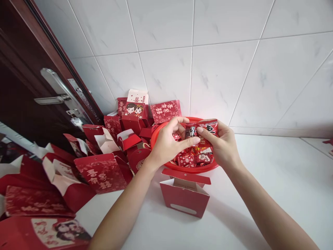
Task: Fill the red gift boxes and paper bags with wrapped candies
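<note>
Over a red plastic basket (191,169) of wrapped candies, both hands are raised close together. My left hand (170,139) has its thumb and fingers closed on a small dark-and-red wrapped candy (191,131). In my right hand (223,142) is a red snack packet (211,125), gripped by its side, with the thumb reaching to the small candy. Loose red candies (186,160) lie in the basket below the hands. Just in front of the basket an open red box (184,198) stands upright, its top flap raised; the inside is mostly hidden.
Many red gift boxes (101,173), several with open flaps, crowd the left side of the white table (275,184). Behind them is a dark door with a metal handle (53,100). A tiled wall (166,73) borders the table's back.
</note>
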Tool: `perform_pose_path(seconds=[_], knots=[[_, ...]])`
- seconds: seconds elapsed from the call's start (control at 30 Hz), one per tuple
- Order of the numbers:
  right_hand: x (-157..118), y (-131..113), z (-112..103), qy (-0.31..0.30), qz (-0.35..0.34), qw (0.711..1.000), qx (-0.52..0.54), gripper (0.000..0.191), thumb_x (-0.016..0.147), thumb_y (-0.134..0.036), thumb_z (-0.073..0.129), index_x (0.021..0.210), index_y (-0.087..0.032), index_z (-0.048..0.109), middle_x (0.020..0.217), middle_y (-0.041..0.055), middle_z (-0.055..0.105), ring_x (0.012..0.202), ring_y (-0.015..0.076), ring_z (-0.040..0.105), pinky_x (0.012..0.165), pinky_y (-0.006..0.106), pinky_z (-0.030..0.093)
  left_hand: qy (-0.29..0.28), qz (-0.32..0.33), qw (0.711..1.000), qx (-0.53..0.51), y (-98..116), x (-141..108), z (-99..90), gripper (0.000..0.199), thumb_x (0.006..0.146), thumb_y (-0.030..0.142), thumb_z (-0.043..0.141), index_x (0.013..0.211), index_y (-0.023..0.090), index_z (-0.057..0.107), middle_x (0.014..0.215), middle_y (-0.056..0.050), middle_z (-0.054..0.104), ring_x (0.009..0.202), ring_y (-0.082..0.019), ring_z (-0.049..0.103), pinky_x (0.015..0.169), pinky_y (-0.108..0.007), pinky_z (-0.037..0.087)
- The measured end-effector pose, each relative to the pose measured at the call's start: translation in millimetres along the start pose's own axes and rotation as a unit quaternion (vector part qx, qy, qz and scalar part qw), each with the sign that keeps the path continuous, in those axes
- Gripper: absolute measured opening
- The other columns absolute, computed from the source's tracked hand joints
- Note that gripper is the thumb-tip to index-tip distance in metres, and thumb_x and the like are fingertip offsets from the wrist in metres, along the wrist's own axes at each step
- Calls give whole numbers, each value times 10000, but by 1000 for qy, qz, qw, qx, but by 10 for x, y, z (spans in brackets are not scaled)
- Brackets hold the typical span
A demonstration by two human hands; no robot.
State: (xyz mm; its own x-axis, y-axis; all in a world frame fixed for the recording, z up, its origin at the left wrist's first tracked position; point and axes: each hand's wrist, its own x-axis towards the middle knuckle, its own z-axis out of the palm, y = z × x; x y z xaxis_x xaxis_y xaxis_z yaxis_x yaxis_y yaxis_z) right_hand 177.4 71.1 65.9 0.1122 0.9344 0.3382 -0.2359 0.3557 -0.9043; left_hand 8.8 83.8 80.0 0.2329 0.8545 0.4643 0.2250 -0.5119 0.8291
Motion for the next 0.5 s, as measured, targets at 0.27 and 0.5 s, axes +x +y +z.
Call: perform_pose_path(seconds=[0.27, 0.5], knots=[[-80, -242, -46, -19, -27, 999, 24, 284, 707, -408, 881, 901, -240, 761, 829, 26, 765, 765, 248, 737, 689, 408, 625, -155, 28, 985, 71, 603, -293, -598, 226, 739, 456, 815, 696, 244, 747, 1041, -76, 731, 1055, -295, 679, 932, -359, 526], [-211, -429, -73, -86, -12, 996, 21, 254, 733, -371, 872, 934, -247, 778, 796, 18, 759, 715, 233, 737, 634, 378, 619, -338, 13, 916, 216, 784, -514, -772, 112, 842, 350, 716, 791, 337, 815, 986, -33, 758, 1015, -258, 716, 850, -296, 542]])
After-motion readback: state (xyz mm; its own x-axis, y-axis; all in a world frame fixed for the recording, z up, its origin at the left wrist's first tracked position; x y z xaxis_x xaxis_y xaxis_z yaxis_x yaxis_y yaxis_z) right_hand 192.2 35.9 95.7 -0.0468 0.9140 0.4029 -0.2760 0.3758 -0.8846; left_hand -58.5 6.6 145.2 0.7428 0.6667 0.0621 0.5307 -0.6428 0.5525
